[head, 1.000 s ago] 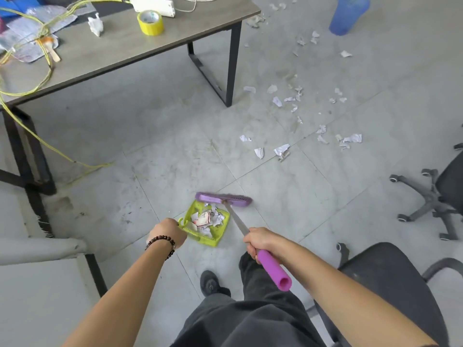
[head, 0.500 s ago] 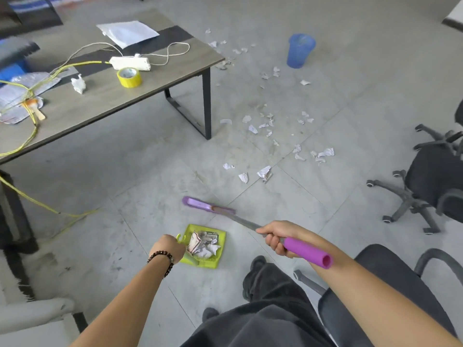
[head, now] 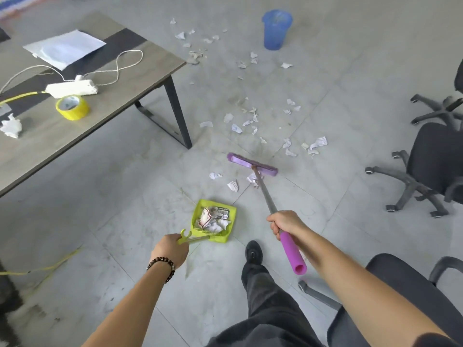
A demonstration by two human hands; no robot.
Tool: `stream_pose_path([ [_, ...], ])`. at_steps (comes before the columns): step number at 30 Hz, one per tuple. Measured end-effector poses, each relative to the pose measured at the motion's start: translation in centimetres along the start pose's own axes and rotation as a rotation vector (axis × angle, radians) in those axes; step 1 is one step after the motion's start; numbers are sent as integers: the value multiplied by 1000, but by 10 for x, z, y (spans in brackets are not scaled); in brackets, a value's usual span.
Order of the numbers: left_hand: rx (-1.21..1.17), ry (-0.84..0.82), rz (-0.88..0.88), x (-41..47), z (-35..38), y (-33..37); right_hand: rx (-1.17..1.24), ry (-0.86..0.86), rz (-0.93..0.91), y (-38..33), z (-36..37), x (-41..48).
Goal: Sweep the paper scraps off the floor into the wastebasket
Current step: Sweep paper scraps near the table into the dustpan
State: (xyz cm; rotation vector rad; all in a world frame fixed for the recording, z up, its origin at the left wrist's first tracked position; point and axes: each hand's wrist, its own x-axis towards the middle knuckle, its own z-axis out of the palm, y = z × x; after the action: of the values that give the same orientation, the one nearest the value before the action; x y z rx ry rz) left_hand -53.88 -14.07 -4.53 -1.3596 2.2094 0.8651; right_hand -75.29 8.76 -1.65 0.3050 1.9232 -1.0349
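Note:
My left hand (head: 170, 249) grips the handle of a lime-green dustpan (head: 230, 214) that lies on the floor holding crumpled paper. My right hand (head: 284, 222) grips the purple broom's (head: 251, 164) handle; its head rests on the floor beyond the pan, just behind three scraps (head: 233, 185). More paper scraps (head: 253, 121) are scattered across the tiles toward a blue wastebasket (head: 276, 30) standing upright at the far end.
A grey table (head: 120, 103) on black legs stands at the left with yellow tape (head: 72, 107), a power strip and a sheet of paper. Black office chairs (head: 433, 169) stand on the right, another by my right arm. A yellow cable (head: 42, 267) trails on the floor left.
The broom head has left the dustpan and swung forward and right, landing behind scraps farther out. The dustpan has stayed on the floor in my left hand. My view has tilted up.

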Motion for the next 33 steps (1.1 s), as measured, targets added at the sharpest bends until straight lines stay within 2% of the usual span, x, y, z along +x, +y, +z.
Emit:
stream_pose_path([
  [8, 185, -36, 11, 94, -30, 107, 72, 69, 52, -84, -43, 98],
  [13, 286, -58, 13, 121, -40, 135, 249, 34, 281, -102, -51, 134],
  [15, 315, -65, 30, 130, -43, 142, 215, 29, 373, -101, -47, 139],
  [17, 326, -88, 57, 138, -45, 146, 126, 38, 425, -96, -35, 136],
  [19, 328, -127, 82, 143, -48, 146, 12, 28, 400, -89, -18, 125],
  [25, 323, -217, 136, 148, -71, 132, 20, -133, 438, -81, 35, 62],
  [26, 311, -232, 142, 148, -74, 131, 31, -139, 456, -81, 38, 53],
  [29, 297, -266, 145, 147, -77, 137, 259, -163, 599, -92, 30, 29],
  [33, 316, -301, 157, 142, -75, 141, 381, -168, 631, -108, 4, 15],
])
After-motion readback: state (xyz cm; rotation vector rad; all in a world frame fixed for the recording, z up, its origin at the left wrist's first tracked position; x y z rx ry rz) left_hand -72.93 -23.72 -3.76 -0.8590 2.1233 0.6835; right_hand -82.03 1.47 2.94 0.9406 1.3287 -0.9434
